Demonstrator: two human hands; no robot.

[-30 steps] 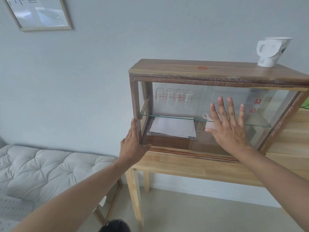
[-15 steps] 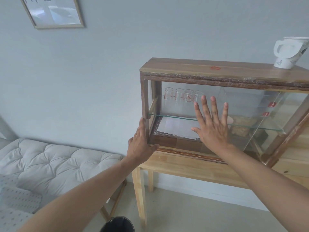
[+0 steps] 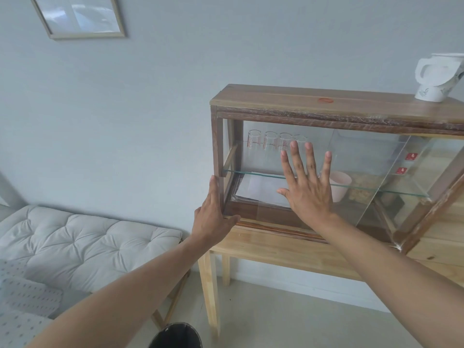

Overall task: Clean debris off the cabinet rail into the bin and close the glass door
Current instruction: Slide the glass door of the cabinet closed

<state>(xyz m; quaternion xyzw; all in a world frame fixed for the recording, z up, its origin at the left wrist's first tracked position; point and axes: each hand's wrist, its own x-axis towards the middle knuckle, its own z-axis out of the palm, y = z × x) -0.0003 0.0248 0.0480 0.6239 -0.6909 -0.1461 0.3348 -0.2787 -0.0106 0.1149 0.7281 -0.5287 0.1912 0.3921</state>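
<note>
Glass door under flat right hand

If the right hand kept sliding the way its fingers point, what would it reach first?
The right hand lies flat on the sliding glass door, fingers pointing up. Going straight on, it would probably reach the dark wooden top rail of the cabinet first; the small clear measuring glasses sit behind the pane.

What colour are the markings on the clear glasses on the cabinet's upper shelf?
Red-orange printed markings on the clear glasses, best seen in the head view.
</note>
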